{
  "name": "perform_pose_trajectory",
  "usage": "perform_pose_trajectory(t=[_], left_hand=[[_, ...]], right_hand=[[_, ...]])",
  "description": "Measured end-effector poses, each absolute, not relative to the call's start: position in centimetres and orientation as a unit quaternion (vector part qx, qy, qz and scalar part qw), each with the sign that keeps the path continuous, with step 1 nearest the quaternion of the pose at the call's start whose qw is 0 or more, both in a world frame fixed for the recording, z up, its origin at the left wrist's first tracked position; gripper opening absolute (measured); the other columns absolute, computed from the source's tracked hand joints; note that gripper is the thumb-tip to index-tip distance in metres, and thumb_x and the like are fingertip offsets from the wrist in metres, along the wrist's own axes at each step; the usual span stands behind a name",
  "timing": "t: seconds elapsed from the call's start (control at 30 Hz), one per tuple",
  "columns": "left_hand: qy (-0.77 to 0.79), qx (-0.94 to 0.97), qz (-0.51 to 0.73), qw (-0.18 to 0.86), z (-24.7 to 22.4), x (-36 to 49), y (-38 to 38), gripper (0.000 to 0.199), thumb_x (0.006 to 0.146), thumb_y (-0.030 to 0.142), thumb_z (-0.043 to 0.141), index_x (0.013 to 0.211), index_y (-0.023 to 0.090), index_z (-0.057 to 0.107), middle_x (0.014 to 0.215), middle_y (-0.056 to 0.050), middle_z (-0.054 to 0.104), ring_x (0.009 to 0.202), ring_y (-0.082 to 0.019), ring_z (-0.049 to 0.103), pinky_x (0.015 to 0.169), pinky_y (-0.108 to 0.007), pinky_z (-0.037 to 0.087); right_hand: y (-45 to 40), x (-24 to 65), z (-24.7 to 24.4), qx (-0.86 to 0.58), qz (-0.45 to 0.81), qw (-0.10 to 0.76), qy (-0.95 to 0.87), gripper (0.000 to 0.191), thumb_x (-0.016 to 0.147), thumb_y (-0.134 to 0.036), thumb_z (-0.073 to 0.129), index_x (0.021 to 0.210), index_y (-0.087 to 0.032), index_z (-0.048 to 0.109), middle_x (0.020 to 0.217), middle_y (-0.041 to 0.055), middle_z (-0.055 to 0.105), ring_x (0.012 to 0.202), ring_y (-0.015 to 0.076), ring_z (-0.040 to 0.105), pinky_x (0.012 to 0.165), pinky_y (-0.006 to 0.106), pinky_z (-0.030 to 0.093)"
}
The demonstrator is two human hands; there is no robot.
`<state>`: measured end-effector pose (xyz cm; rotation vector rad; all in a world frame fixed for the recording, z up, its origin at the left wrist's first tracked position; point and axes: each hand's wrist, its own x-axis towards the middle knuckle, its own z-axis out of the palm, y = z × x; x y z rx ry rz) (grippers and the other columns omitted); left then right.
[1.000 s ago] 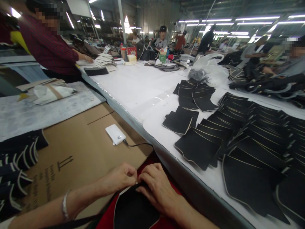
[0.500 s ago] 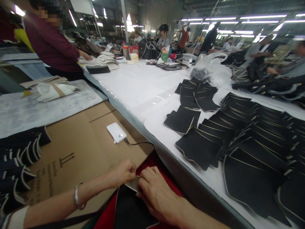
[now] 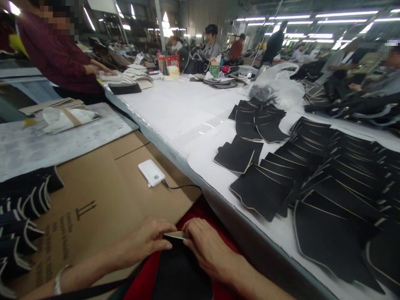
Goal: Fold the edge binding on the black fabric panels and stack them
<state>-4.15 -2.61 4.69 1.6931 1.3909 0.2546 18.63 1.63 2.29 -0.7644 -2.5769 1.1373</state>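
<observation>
Beside the white table (image 3: 168, 102), the black panel (image 3: 183, 273) stretches from the grip toward the wearer; left hand (image 3: 150, 238) and right hand (image 3: 208, 246), equally near, each pinch its far edge.

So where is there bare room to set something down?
Bare white tabletop lies between the pale stack and the fanned black pieces; bare cardboard between the white device and the dark pieces at left. Crowded: the table's right, and where the left hand and right hand hold a black panel.

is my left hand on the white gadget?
No, your left hand holds the black piece, while the white gadget lies apart on the cardboard.
</observation>
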Motion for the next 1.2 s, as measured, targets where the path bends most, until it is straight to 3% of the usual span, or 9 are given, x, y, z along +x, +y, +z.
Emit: perform_pose_trajectory(t=[0.33,0.57,0.83,1.03,1.2], left_hand=[[0.547,0.714,0.125,0.419,3.8,-3.4,-2.9,0.022,0.094,0.023,0.05,0.089,0.021,0.071,0.084,0.001,0.067,0.082,-0.016,0.062,0.076,-0.024,0.04],[0.528,0.714,0.149,0.436,3.8,-3.3,-3.0,0.022,0.094,0.021,0.051,0.084,0.02,0.071,0.08,0.001,0.065,0.076,-0.014,0.06,0.072,-0.023,0.039],[0.538,0.733,0.15,0.388,3.0,-1.4,-2.6,0.019,0.095,0.022,0.055,0.086,0.019,0.071,0.081,-0.001,0.064,0.085,-0.017,0.056,0.076,-0.027,0.037],[0.531,0.724,0.146,0.416,3.0,-1.3,-2.1,0.021,0.093,0.02,0.051,0.089,0.02,0.072,0.08,-0.001,0.06,0.082,-0.017,0.055,0.073,-0.027,0.036],[0.524,0.722,0.144,0.428,2.9,-1.3,-2.2,0.027,0.094,0.019,0.046,0.095,0.022,0.072,0.082,-0.002,0.058,0.087,-0.018,0.054,0.077,-0.029,0.035]], right_hand=[[1.8,18.6,2.0,-0.269,0.393,0.107,-0.873,0.008,0.097,-0.015,0.044,0.091,-0.021,0.042,0.088,0.0018,0.053,0.075,0.017,0.045,0.071,0.031,0.036],[1.7,18.5,1.7,-0.273,0.388,0.114,-0.873,0.01,0.097,-0.015,0.044,0.089,-0.02,0.043,0.086,0.0017,0.053,0.075,0.0168,0.046,0.068,0.029,0.035],[1.7,18.6,1.3,-0.28,0.352,0.125,-0.884,0.015,0.096,-0.019,0.048,0.084,-0.021,0.04,0.083,0.0009,0.052,0.073,0.0169,0.045,0.069,0.03,0.033],[2.5,20.2,2.3,-0.302,0.43,0.15,-0.838,0.022,0.085,-0.008,0.065,0.096,-0.02,0.05,0.095,0.0006,0.061,0.086,0.0166,0.053,0.077,0.028,0.038],[2.9,20.8,1.5,-0.294,0.421,0.119,-0.849,0.011,0.087,-0.019,0.07,0.096,-0.02,0.063,0.092,-0.0004,0.066,0.087,0.0163,0.057,0.081,0.028,0.038]])
